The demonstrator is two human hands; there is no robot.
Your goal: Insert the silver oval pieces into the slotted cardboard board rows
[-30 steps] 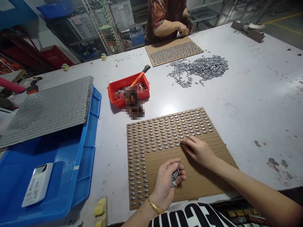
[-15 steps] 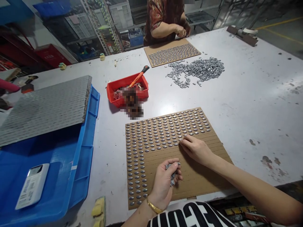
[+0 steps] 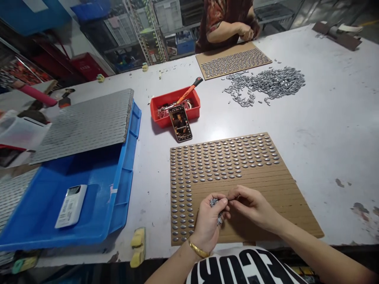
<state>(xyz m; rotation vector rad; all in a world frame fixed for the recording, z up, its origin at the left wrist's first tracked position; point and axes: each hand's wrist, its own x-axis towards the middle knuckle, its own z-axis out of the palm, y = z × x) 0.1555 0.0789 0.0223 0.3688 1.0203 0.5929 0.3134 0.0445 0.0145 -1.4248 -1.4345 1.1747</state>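
Head view: the left hand (image 3: 211, 220) was curled around grey pieces (image 3: 213, 202); whether the right hand (image 3: 256, 206), beside its thumb, gripped one could not be determined. Cardboard (image 3: 278, 185) beneath both carried rows of them. Ahead, a red bin (image 3: 194, 115) held an orange-handled tool (image 3: 186, 93); leftward, a blue crate (image 3: 99, 189) contained a white device (image 3: 71, 206).

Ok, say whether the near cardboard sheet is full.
Partly full: the cardboard sheet has silvery pieces along its far and left sides; its near right is bare.
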